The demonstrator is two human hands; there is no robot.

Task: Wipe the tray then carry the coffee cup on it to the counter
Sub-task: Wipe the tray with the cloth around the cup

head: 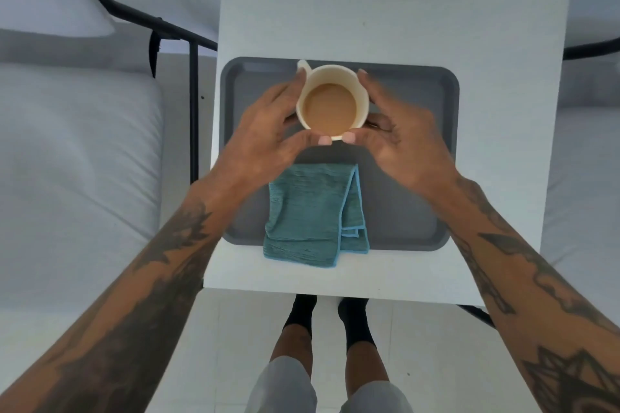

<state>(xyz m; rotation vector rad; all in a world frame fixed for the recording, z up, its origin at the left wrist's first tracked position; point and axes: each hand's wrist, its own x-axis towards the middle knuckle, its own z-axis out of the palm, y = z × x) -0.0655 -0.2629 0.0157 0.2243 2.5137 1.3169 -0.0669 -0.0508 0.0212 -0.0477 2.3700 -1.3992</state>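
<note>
I see a smooth grey tray [412, 178] with rounded corners, its long axis running left to right on the white table [436, 27]. A ribbed teal cloth [305, 218], folded and blue-edged, hangs over its near rim. The round cream coffee cup [330, 102], full of milky brown coffee, is over the tray's far half, handle pointing far-left. My left hand [268, 141] and right hand [399, 141] curl around its sides, thumbs nearly meeting at the near rim.

White table [469, 43] stands between grey cushioned black-framed seats [67, 161] on pale floor [218, 345].
</note>
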